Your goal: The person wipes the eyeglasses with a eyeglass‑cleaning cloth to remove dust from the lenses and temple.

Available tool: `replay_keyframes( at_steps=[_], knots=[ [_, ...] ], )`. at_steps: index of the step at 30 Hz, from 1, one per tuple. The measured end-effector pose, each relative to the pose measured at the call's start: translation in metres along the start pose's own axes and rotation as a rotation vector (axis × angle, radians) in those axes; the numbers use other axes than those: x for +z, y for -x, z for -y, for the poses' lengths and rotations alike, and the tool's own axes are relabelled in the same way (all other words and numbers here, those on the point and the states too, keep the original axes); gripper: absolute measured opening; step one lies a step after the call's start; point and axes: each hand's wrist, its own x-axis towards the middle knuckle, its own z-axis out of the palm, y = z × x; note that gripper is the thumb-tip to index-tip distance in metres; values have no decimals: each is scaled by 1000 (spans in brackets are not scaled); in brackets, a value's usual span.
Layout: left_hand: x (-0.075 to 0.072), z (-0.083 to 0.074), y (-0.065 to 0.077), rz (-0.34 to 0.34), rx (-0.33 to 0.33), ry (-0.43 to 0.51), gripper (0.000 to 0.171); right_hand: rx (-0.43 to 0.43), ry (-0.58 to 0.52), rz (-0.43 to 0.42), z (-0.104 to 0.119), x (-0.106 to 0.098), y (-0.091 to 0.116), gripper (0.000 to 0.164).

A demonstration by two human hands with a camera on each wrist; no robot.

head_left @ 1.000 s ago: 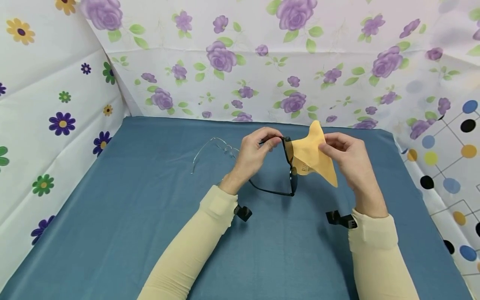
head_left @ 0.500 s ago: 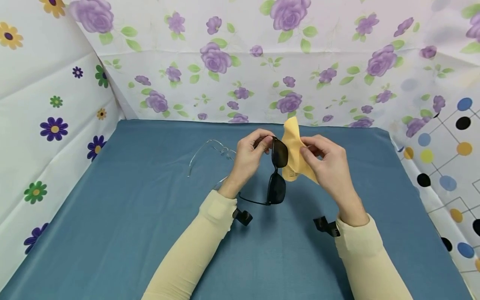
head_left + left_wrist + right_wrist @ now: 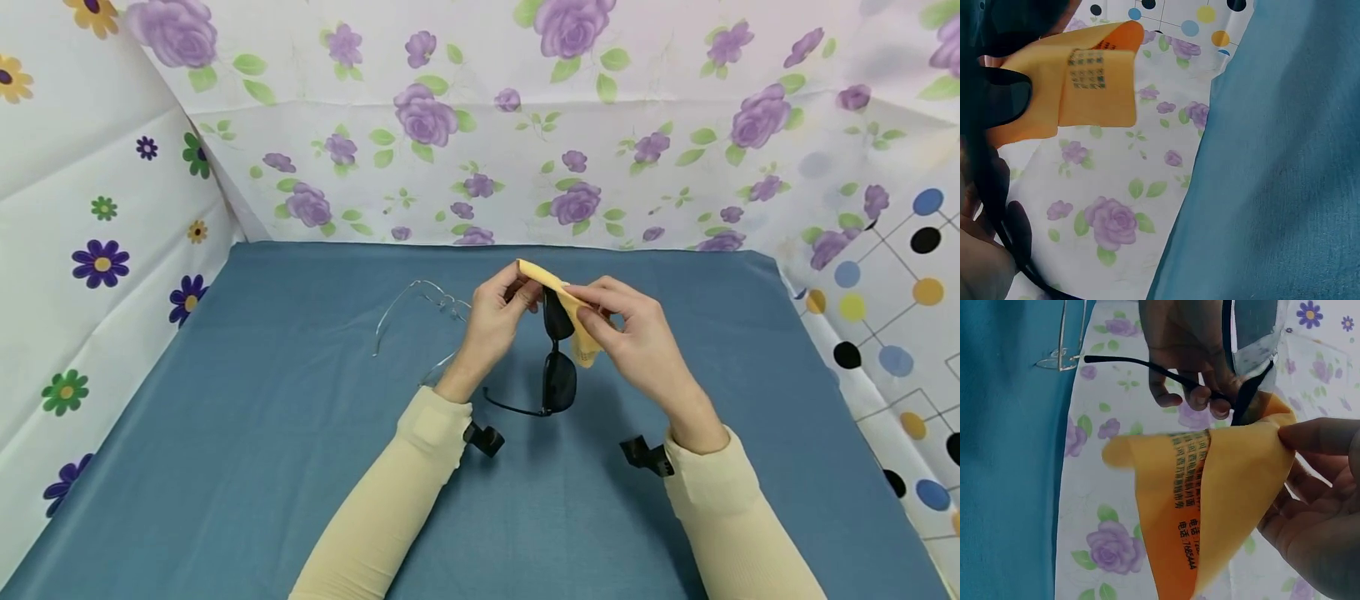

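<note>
My left hand (image 3: 491,325) grips black sunglasses (image 3: 559,382) near one hinge, so the frame hangs with one dark lens above the other and a temple arm stretching left. A yellow cleaning cloth (image 3: 579,337) drapes over the upper lens, and its top edge reaches my left fingers. Between thumb and fingers my right hand (image 3: 637,333) pinches this cloth at the lens's right side. Printed characters show on the folded cloth (image 3: 1235,487) in the right wrist view. In the left wrist view the sunglasses (image 3: 1007,97) are dark and close, partly covering the cloth.
Wire-framed eyeglasses (image 3: 442,300) lie on the blue tablecloth (image 3: 300,433), partly behind my left hand and forearm. A flowered sheet (image 3: 495,125) stands behind the table, with further patterned sheets at both sides. A small black camera sits on each wrist.
My right hand has moved left, bringing the cloth from beside the sunglasses onto the upper lens. The sunglasses have turned, their lenses now facing more toward the head view.
</note>
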Motion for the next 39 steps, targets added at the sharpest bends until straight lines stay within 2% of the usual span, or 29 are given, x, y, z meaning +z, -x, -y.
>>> replay_keyframes(
  at_steps=[4,9,19,27,29,36,39],
  knots=[
    [0,2,1,6,-6,-24,14,-28,2,27,-1,3,1,33],
    [0,2,2,1,3,-33,13,-19,-3,35,-2,5,1,34],
    [0,1,3,-9,4,-110,14,-14,22,34,-1,5,1,33],
    [-1,0,2,-62,2,-94,11,-64,0,51,-2,5,2,31],
    [-1,-3,2,-73,1,-84,11,-70,-7,65,-2,5,2,30],
    [-3,-34,4,-103,32,-106,10,-105,-49,124,-4,3,2,31],
    [-4,-35,3,-116,32,-97,14,-119,-68,142,-4,3,2,31]
  ],
)
